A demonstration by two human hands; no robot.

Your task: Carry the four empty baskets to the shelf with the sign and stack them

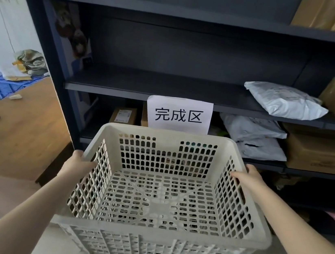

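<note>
- Fingers (90,163) of the left hand (77,163) were hooked over the left rim of the perforated plastic basket (159,200), thumb inside the wall. Right hand (248,178) mirrored it on the right rim. Both were clenched on the basket.
- Where was the basket?
- Held in the air, roughly level, mouth up, just in front of the dark metal shelf unit (107,91). Its far rim sat right below the paper sign (178,114). It was not on any board yet. A grey mailer bag (283,100) lay toward the right end of the board above the sign.
- Handling?
- It was empty, with thin lattice walls, so I judged it light. It looked stiff enough to keep its shape from two grip points. The rolled rim was the strongest part and the sensible place to take it (mid-side, opposite each other, as held). Smooth plastic could slip if tilted. Not fragile.
- Stacking?
- The walls tapered, so it should nest. Something like another rim showed under it at the bottom edge of the view; couldn't tell whether that was a second basket.
</note>
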